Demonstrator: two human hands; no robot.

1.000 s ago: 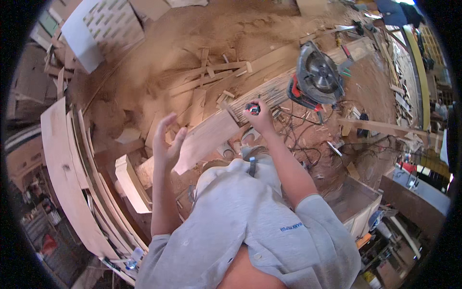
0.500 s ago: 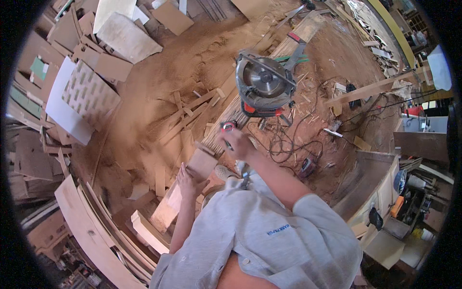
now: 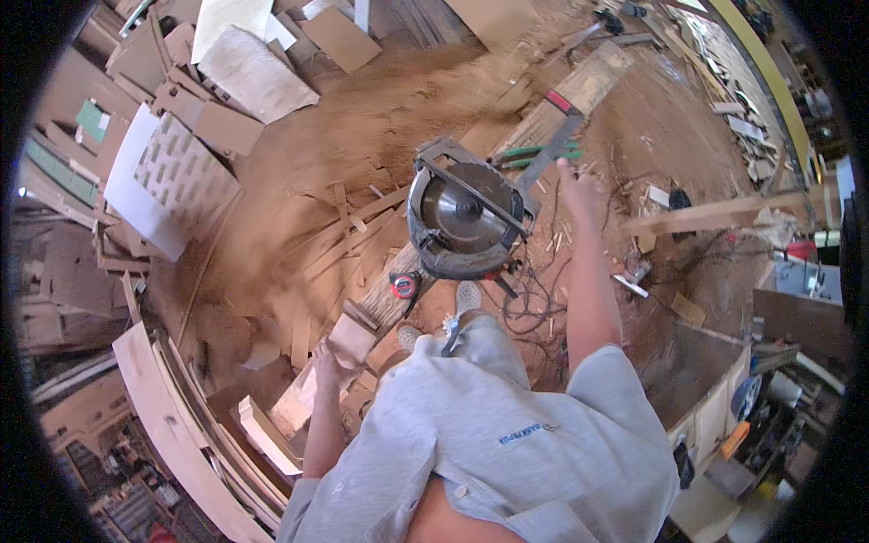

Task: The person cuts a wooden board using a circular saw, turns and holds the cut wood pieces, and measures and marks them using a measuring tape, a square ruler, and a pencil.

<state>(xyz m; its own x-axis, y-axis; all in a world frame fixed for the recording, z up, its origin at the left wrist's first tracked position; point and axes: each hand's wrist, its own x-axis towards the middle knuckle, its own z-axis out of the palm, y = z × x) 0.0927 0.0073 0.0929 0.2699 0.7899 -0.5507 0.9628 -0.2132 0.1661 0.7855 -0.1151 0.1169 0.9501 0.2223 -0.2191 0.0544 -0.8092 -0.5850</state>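
Head view: since a second ago the right hand [image 3: 576,184] has let go of the tape measure [image 3: 404,286] and now reaches up, open, beside the one circular saw [image 3: 466,217]. The left hand [image 3: 331,365] stays closed on one wooden board [image 3: 312,389]. The measuring looks finished.

This is a woodworking workshop. A circular saw [image 3: 466,217] stands on the floor just left of the raised right hand [image 3: 576,185], with tangled cables [image 3: 534,299] below that hand. Sawdust [image 3: 362,127] covers the ground. Wooden boards [image 3: 172,425] lean beside the left hand [image 3: 330,362], and offcuts [image 3: 344,226] lie scattered above it.
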